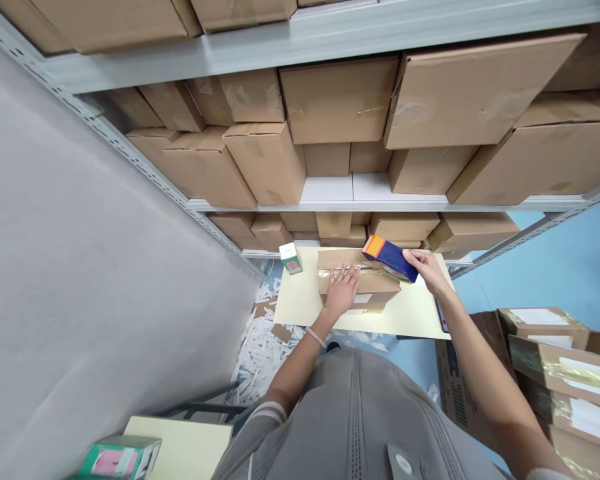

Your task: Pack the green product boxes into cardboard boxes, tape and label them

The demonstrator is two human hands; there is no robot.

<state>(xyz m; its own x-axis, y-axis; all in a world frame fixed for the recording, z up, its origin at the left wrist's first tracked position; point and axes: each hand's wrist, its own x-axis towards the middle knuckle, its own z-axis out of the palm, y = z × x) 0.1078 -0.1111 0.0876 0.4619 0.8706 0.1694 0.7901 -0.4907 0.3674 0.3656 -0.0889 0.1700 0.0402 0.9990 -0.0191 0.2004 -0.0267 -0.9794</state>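
Note:
A cardboard box (380, 285) lies on a pale yellow tabletop (300, 303), with shiny clear tape along its top seam. Flat on the box top rests my left hand (342, 290), its fingers spread. My right hand (427, 268) grips a blue and orange tape dispenser (391, 259) by its near end. The dispenser is over the right part of the box top, where the tape runs. Left of the box stands a small white and green carton (291, 259). Part of a dark phone-like object (442, 316) shows at the table's right edge, under my right forearm.
Grey metal shelving (330, 30) full of cardboard boxes rises directly behind the table. A wall (105, 253) closes off the left. White paper scraps (260, 357) litter the floor there. Stacked boxes (565, 373) stand at right. A green box (123, 460) sits at lower left.

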